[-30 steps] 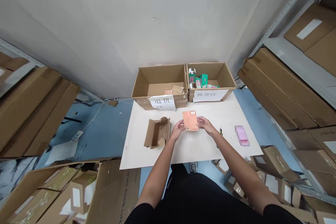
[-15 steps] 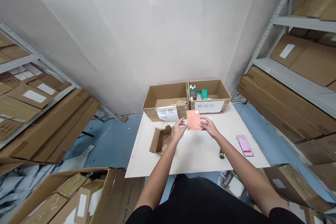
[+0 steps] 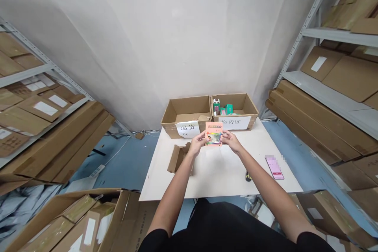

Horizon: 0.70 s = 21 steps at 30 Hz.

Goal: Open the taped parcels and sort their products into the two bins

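Both of my hands hold a small flat orange packet (image 3: 214,134) above the white table (image 3: 218,173). My left hand (image 3: 197,143) pinches its left edge and my right hand (image 3: 230,140) pinches its right edge. The side facing me carries a colourful picture. Just left of my left forearm an opened small cardboard box (image 3: 178,158) lies on the table.
Two open cartons with paper labels stand at the table's far edge: the left carton (image 3: 186,113) and the right carton (image 3: 236,110) with green and pink packs. A pink phone (image 3: 274,166) and a dark tool (image 3: 248,176) lie at right. Shelves of cartons flank both sides.
The packet has been turned over in my hands: its plain orange side showed before, its picture side shows now. My head has tilted up a little.
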Available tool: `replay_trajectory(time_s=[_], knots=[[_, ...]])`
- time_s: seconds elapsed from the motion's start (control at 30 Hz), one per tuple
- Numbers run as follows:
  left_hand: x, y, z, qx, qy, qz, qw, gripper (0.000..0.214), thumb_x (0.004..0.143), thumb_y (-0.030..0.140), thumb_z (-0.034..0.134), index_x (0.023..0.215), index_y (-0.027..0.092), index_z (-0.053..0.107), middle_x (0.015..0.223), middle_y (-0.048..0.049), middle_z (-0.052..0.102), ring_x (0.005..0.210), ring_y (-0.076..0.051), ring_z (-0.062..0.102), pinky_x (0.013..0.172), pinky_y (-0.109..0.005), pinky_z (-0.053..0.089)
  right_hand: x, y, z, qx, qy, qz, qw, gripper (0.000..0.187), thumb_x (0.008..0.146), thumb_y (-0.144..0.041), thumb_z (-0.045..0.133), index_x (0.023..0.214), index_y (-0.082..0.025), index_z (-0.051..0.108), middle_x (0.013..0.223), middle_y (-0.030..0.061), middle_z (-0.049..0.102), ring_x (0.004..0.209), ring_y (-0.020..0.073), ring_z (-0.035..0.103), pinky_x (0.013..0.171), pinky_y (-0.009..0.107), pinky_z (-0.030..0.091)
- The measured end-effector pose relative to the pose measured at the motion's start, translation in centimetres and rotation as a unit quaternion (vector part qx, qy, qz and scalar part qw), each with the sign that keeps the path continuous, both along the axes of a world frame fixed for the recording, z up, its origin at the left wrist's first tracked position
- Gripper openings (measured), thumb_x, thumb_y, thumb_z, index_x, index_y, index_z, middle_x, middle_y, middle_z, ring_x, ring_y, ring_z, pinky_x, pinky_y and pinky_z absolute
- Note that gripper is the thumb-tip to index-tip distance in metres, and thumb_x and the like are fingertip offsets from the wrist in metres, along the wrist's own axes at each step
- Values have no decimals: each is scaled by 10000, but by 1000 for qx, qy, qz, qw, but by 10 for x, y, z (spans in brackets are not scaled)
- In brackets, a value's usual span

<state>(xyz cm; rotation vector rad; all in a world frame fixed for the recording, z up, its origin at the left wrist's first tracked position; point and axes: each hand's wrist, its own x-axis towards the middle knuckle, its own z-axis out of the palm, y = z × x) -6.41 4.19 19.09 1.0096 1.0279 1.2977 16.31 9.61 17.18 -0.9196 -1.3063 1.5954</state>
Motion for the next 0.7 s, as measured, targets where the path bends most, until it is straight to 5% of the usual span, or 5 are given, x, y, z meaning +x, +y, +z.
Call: replay_trajectory(time_s=[0.2, 0.4, 0.57, 0.7], knots=[[0, 2, -1, 37, 128, 120, 984, 640, 691, 382, 952, 1287, 226, 778, 1312, -121, 757, 1197, -315, 713, 1031, -457, 589, -9, -2, 5, -3, 13, -12, 1000, 600, 690, -466, 868, 1225, -289, 661, 1202, 92, 788, 1092, 324, 753, 878, 465, 625], [22, 10, 0, 75, 149, 68, 984, 570, 796, 325, 844, 1347, 220, 745, 1303, -98, 771, 1274, -324, 683, 1129, -485, 524, -39, 2, 3, 67, 25, 69, 995, 526, 736, -415, 818, 1243, -311, 722, 1346, 78, 737, 1311, 320, 658, 1044, 486, 550], [-8, 26, -1, 43, 48, 59, 996, 663, 773, 412, 847, 1380, 175, 726, 1331, -129, 758, 1201, -318, 717, 1023, -459, 590, -45, 28, -7, 71, -37, -99, 992, 564, 705, -424, 823, 1235, -283, 688, 1324, 95, 719, 1231, 294, 658, 1020, 467, 556], [-41, 39, -15, -10, 14, 84, 996, 801, 672, 439, 931, 1394, 165, 718, 1269, -136, 783, 1057, -296, 755, 896, -430, 633, -54, 50, -19, 17, -15, -54, 998, 631, 686, -442, 820, 1266, -255, 658, 1005, 48, 753, 932, 250, 711, 887, 426, 585]])
